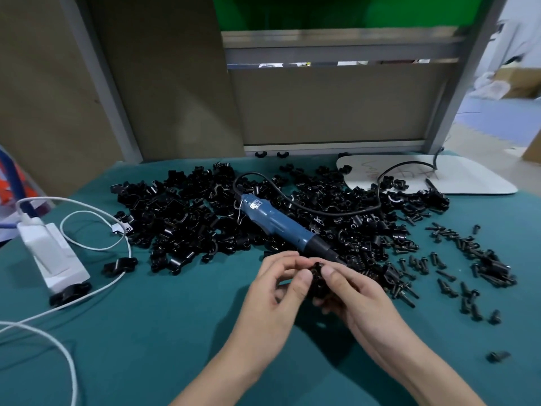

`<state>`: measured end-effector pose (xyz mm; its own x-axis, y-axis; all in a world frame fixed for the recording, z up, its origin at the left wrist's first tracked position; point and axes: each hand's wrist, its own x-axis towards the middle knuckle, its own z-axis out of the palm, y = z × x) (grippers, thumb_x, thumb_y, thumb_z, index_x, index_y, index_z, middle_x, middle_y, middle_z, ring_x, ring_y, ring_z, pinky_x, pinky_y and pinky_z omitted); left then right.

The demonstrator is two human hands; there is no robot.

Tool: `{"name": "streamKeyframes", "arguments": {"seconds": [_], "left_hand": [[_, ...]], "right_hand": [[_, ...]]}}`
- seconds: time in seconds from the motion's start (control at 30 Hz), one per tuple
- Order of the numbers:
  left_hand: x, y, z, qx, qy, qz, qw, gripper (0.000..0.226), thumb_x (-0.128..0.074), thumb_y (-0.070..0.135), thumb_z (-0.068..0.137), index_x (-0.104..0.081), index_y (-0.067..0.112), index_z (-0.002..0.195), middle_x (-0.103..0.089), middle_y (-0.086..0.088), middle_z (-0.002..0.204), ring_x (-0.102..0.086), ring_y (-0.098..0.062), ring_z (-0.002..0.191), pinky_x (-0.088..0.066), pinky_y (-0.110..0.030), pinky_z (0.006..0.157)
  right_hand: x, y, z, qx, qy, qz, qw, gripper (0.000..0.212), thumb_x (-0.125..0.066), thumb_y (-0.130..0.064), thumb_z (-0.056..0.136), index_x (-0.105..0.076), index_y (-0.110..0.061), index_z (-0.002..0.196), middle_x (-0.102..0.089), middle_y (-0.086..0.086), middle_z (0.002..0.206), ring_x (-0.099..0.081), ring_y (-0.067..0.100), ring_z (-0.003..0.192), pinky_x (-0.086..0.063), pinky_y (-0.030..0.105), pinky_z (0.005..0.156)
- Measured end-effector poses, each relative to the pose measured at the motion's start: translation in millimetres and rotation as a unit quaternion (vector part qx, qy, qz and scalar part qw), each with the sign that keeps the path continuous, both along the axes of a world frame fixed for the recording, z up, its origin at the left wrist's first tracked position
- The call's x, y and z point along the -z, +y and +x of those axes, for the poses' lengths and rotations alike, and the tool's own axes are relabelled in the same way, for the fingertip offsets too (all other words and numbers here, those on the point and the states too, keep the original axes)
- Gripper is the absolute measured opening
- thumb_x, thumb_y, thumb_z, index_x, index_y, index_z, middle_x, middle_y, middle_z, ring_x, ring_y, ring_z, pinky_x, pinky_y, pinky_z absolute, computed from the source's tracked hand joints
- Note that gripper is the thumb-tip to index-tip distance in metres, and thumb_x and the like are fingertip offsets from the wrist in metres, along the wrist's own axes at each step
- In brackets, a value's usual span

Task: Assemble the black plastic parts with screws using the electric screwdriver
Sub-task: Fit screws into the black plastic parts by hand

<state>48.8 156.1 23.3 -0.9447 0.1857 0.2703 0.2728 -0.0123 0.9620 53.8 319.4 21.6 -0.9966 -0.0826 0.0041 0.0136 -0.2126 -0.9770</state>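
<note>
Looking down at the tabletop (175,332), teal cloth all over it, and basically everything sits beyond or off to the sides of the hands.

Biggest thing on it is the pile (181,218) of loose black plastic clips, spread wide just past the hands and reaching out to both sides. Further back and to the right there's a white board (468,177) lying flat with some scribbles on it, and a few clips from the pile spill onto its near edge.

The screwdriver (278,225), blue body with a black nose, is lying on top of the pile, with the bit end pointing at the hands and ending just beyond the fingertips. Its black cord (336,213) loops back over the clips toward the board.

Well off to the left is a white adapter (54,256) with a white cable (129,250) curling around it. Two black clamp-looking pieces (120,265) sit on the cloth near that cable.

To the right of the hands, black screws (474,259) are scattered loose, a few of them close to the right wrist.

Left hand (275,288) and right hand (357,297) are brought together over the cloth, fingers curled, both pinching one small black part (317,276) between them. It's mostly covered by fingers, so I can't make out its exact shape.
</note>
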Motion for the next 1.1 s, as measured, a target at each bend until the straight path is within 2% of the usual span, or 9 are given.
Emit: {"name": "streamKeyframes", "arguments": {"seconds": [0.07,0.13,0.2,0.3,0.47,0.57,0.67,0.9,1.1], "left_hand": [[0,-2,-2,-0.004,-0.056,0.038,0.998,0.018,-0.065,0.038,0.089,-0.074,0.036,0.104,-0.071,0.010,0.104,-0.067,-0.006,0.099,-0.052,-0.026,0.092],[2,0,-3,0.021,-0.132,0.128,0.983,0.028,-0.068,0.030,0.084,-0.074,0.026,0.111,-0.075,0.001,0.104,-0.069,-0.013,0.103,-0.054,-0.029,0.095],[2,4,-3,0.056,-0.201,0.222,0.952,0.041,-0.068,0.020,0.083,-0.065,0.016,0.124,-0.075,-0.006,0.105,-0.071,-0.016,0.101,-0.057,-0.024,0.085],[2,5,-1,0.104,-0.246,0.230,0.936,0.036,-0.067,0.019,0.087,-0.068,0.010,0.121,-0.076,-0.008,0.105,-0.072,-0.014,0.092,-0.056,-0.022,0.076],[4,1,-6,0.043,-0.162,0.145,0.975,0.029,-0.068,0.019,0.091,-0.069,0.017,0.120,-0.075,-0.003,0.114,-0.070,-0.016,0.106,-0.058,-0.027,0.083],[6,1,-4,0.013,-0.087,0.045,0.995,0.024,-0.067,0.015,0.095,-0.067,0.026,0.117,-0.074,0.006,0.113,-0.067,-0.012,0.111,-0.055,-0.034,0.095],[7,4,0,0.014,-0.067,0.008,0.998,0.024,-0.067,0.017,0.096,-0.066,0.027,0.118,-0.073,0.009,0.113,-0.066,-0.009,0.112,-0.051,-0.040,0.100],[8,2,3,0.030,-0.037,0.003,0.999,0.024,-0.067,0.015,0.096,-0.066,0.025,0.118,-0.074,0.009,0.110,-0.068,-0.008,0.105,-0.051,-0.017,0.089],[14,3,1,0.036,-0.012,0.006,0.999,0.027,-0.068,0.028,0.095,-0.065,0.032,0.121,-0.072,0.011,0.117,-0.067,-0.007,0.111,-0.050,-0.016,0.092]], "right_hand": [[-1,0,3,0.017,0.034,0.076,0.996,0.035,-0.069,-0.047,0.083,-0.077,-0.037,0.115,-0.077,0.000,0.111,-0.074,0.016,0.088,-0.056,0.023,0.072],[-2,0,4,0.039,0.081,0.139,0.986,0.031,-0.068,-0.042,0.086,-0.075,-0.039,0.116,-0.074,-0.011,0.114,-0.073,0.008,0.097,-0.054,0.018,0.079],[-2,0,4,0.054,0.111,0.169,0.978,0.034,-0.068,-0.039,0.086,-0.073,-0.037,0.119,-0.072,-0.019,0.117,-0.067,0.000,0.108,-0.051,0.014,0.088],[-2,1,5,0.062,0.126,0.175,0.975,0.034,-0.069,-0.038,0.086,-0.072,-0.037,0.120,-0.072,-0.020,0.119,-0.065,-0.001,0.115,-0.049,0.014,0.096],[-2,4,2,0.097,0.122,0.147,0.977,0.032,-0.069,-0.043,0.083,-0.074,-0.042,0.114,-0.076,-0.015,0.108,-0.069,-0.003,0.093,-0.051,0.011,0.077],[1,6,0,0.094,0.114,0.133,0.980,0.032,-0.069,-0.045,0.082,-0.075,-0.042,0.113,-0.076,-0.018,0.111,-0.070,-0.002,0.102,-0.053,0.015,0.086],[2,3,0,0.064,0.111,0.135,0.982,0.028,-0.067,-0.045,0.083,-0.075,-0.046,0.111,-0.076,-0.018,0.111,-0.070,-0.001,0.104,-0.052,0.014,0.085],[-1,5,2,0.052,0.114,0.107,0.986,0.024,-0.067,-0.041,0.086,-0.075,-0.041,0.109,-0.078,-0.011,0.106,-0.072,0.001,0.096,-0.052,0.013,0.080],[-1,6,3,0.036,0.101,0.090,0.990,0.026,-0.068,-0.036,0.086,-0.075,-0.033,0.111,-0.078,-0.010,0.108,-0.072,0.003,0.098,-0.054,0.015,0.081]]}}
